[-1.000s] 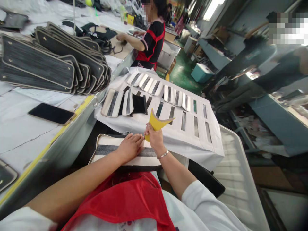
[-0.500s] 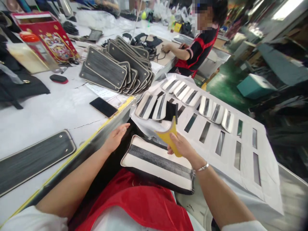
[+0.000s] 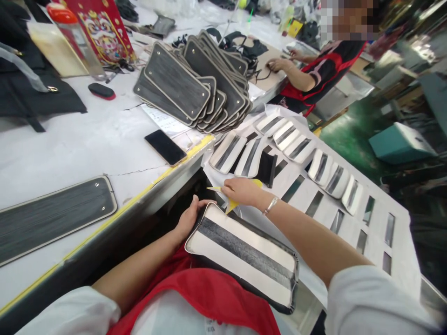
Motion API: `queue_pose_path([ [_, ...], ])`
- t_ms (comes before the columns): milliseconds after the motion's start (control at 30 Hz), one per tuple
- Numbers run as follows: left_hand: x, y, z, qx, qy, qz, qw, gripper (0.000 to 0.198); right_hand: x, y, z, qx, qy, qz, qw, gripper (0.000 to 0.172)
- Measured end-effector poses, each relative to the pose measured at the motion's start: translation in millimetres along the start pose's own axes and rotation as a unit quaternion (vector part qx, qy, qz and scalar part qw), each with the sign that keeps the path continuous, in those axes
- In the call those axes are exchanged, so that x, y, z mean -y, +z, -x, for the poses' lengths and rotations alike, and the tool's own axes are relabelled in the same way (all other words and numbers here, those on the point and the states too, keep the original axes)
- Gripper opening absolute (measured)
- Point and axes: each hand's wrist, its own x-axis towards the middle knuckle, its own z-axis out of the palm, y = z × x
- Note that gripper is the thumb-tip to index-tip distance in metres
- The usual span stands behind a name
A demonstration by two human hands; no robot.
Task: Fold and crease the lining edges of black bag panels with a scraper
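A flat cream panel (image 3: 244, 253) with a dark strip down its middle lies across my lap on the red apron. My left hand (image 3: 190, 218) grips its left end, fingers curled over the rim. My right hand (image 3: 240, 190) hovers just past that end, closed on a yellow card (image 3: 232, 204) whose tips stick out on both sides of the fingers.
A white board (image 3: 352, 228) carries several striped cream pieces. On the table (image 3: 87, 144) at left lie a stack of dark panels (image 3: 195, 88), a phone (image 3: 165, 146) and one dark panel (image 3: 52, 216). Another person (image 3: 321, 70) works at the far end.
My left hand came back from the table edge and took hold of the panel's left end. My right hand carried the yellow card left, over that end. The view swung left.
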Motion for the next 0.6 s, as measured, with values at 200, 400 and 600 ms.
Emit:
queue_pose_path([
  [200, -2, 4.4, 4, -0.052, 0.033, 0.045, 0.997, 0.081, 24, 12, -45, -0.087, -0.219, 0.052, 0.97, 0.051],
  [400, 7, -9.6, 11, -0.113, 0.042, -0.179, 0.976, 0.066, 24, 17, -55, -0.092, -0.335, 0.065, 0.935, 0.05],
  [600, 22, -18.6, 13, -0.105, 0.095, -0.324, 0.935, 0.052, 22, 22, -58, -0.126, -0.376, 0.057, 0.916, 0.051],
])
